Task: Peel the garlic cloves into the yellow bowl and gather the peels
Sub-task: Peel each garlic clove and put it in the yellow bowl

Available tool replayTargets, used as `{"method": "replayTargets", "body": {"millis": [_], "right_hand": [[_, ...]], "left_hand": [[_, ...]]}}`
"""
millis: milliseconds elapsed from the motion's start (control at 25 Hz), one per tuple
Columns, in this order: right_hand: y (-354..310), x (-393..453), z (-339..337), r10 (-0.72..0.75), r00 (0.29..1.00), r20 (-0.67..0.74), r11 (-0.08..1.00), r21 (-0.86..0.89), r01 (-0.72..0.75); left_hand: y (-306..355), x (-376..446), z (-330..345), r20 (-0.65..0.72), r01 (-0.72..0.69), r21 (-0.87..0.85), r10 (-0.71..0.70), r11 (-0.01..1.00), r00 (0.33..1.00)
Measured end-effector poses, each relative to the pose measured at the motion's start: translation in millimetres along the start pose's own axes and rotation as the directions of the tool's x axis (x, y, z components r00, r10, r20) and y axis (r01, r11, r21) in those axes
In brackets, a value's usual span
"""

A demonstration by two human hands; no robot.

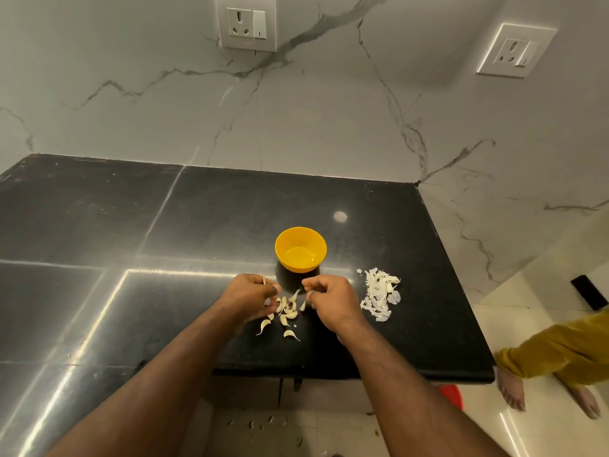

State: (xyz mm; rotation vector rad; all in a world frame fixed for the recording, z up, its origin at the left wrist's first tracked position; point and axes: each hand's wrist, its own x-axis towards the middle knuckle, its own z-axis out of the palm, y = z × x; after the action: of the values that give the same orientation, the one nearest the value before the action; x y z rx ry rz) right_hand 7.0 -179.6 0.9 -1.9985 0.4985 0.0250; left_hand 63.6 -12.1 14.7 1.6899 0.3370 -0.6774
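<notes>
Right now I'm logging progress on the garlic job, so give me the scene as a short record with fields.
bowl: yellow, looks empty, on the counter beyond the hands
cloves: small heap between the hands
peels: white pile right of the right hand
left hand: fingers curled, pinching a thin piece
right hand: fingers curled, pinching something small

One yellow bowl [300, 249]; one heap of peels [379, 294] near the counter's right edge; two wall sockets [245, 23]; garlic cloves [286, 313] clustered, count uncertain.
</notes>
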Motion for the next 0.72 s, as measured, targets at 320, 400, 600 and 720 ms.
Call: {"method": "replayTargets", "body": {"millis": [320,400,600,720], "right_hand": [[-18.0,-14.7,-24.3,-0.088,0.996,0.034,0.987,0.136,0.083],[-14.2,-17.2,-29.1,-0.096,0.995,0.022,0.990,0.110,0.093],[1.3,-20.2,-46.1,-0.091,0.995,-0.046,0.996,-0.008,0.090],[10.2,-24.6,-55.6,-0.058,0.997,-0.047,0.998,0.012,0.059]], "left_hand": [[12.8,-19.5,31.5,0.177,-0.012,-0.222,0.053,0.975,0.983],[15.0,-20.9,45.8,0.216,0.016,-0.272,0.045,0.962,0.975],[17.9,-22.8,77.3,0.273,0.042,-0.301,0.044,0.953,0.961],[17.0,-26.5,93.3,0.338,0.015,-0.276,0.082,0.961,0.938]]}}
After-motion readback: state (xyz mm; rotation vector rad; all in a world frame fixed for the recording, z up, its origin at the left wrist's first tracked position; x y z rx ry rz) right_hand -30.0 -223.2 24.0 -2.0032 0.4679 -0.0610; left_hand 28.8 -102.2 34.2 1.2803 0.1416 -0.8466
